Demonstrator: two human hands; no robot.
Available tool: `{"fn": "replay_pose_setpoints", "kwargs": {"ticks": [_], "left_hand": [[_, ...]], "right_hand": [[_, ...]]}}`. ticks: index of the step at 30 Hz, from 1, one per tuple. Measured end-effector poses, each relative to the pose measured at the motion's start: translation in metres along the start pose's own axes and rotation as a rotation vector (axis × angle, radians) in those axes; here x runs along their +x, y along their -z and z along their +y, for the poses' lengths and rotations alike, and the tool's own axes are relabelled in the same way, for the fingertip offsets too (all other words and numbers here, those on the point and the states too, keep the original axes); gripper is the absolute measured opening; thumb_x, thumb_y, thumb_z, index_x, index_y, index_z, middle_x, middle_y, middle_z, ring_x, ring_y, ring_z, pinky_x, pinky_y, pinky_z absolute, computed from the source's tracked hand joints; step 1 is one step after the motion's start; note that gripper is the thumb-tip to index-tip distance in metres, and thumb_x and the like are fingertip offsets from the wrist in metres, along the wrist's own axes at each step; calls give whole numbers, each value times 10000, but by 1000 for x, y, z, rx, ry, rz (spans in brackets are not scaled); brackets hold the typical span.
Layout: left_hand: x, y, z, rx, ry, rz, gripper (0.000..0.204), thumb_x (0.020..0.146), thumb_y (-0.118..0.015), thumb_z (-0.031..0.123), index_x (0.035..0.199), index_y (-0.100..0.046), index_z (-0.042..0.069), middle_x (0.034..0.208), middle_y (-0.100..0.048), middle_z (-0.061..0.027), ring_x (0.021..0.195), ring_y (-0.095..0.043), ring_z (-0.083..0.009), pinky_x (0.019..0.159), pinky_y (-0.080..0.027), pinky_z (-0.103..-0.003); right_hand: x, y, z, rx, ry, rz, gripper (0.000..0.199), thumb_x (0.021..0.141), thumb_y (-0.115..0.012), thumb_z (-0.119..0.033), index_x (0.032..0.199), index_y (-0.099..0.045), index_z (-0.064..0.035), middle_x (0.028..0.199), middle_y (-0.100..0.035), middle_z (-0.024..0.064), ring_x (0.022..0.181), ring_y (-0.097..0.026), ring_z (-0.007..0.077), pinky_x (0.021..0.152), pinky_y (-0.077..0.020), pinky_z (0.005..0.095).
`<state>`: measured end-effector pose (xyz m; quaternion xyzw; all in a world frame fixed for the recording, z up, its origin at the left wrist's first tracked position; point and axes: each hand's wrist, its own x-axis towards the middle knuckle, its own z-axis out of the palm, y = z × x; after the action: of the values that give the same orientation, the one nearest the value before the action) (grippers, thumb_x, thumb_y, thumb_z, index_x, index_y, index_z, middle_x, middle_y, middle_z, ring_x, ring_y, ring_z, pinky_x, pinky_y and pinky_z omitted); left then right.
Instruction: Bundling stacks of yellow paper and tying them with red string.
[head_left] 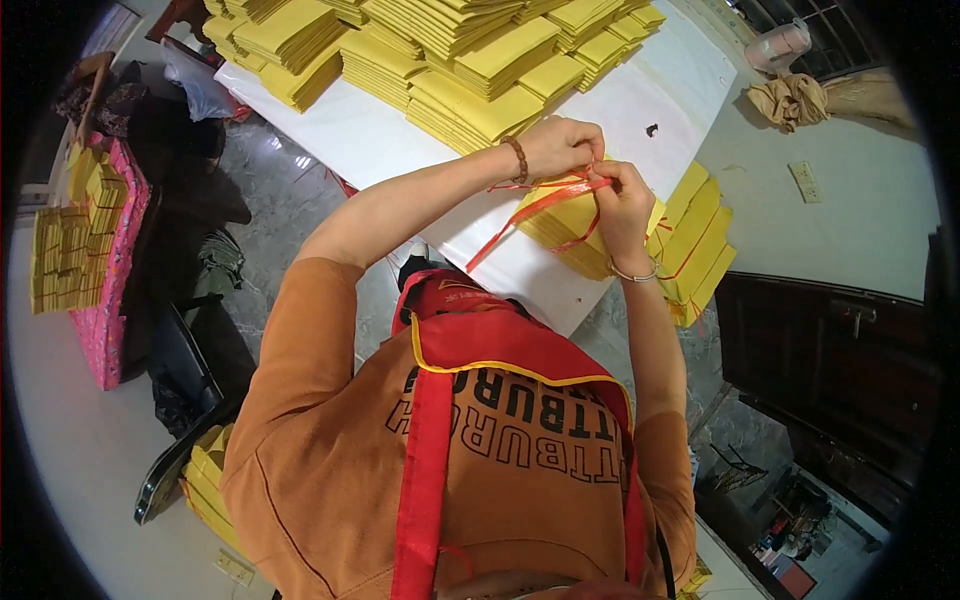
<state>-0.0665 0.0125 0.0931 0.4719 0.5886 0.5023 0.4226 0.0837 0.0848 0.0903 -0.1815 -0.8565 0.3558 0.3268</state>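
Observation:
A thick stack of yellow paper [557, 222] lies near the front edge of the white-covered table, partly hidden by my hands. Red plastic string [521, 222] runs across its top, with loose ends trailing to the left. Above the stack's far side, my left hand [562, 150] is closed in a pinch on the string. Close beside it, my right hand [627, 200] pinches the same string between thumb and fingers. Where the strands cross is mostly covered by my fingertips, so I cannot tell if there is a knot.
Many yellow paper stacks [455, 60] are piled along the table's far side. Red-tied yellow bundles [700, 245] stand off its right edge. At left, more bundles [72, 255] rest beside a pink patterned cloth [115, 270]. A black chair [185, 400] stands behind left; a dark door [830, 340] is at right.

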Motion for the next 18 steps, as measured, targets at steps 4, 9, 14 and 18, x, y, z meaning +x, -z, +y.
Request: {"fn": "replay_pose_setpoints", "kwargs": {"ticks": [4,9,14,18], "left_hand": [[-1,9,0,778,-474,88,63,741,-538,149,785,-572,121,686,-571,-45,710,-526,-204,648,-396,-341],[0,23,7,1092,-631,53,53,719,-591,185,739,-556,151,663,-535,15,744,-501,-159,679,-341,-311],[5,30,-3,1240,-665,93,68,715,-596,211,720,-548,164,650,-511,20,724,-485,-151,654,-330,-312],[8,26,-16,1220,-722,118,60,721,-586,210,725,-548,164,655,-513,16,729,-490,-159,654,-332,-315]], "right_hand": [[-1,0,0,-33,121,41,58,738,-632,-28,780,-603,-2,798,-607,90,679,-576,151,593,-463,247],[-3,2,-5,-252,212,0,64,664,-612,-31,720,-595,-57,753,-578,45,697,-553,212,603,-437,311],[-10,10,-4,-413,295,-59,68,653,-621,-64,709,-605,-101,732,-563,24,755,-529,206,683,-393,323],[-16,13,1,-406,239,-88,50,658,-614,-82,697,-592,-106,725,-554,31,752,-522,218,683,-379,340]]}}
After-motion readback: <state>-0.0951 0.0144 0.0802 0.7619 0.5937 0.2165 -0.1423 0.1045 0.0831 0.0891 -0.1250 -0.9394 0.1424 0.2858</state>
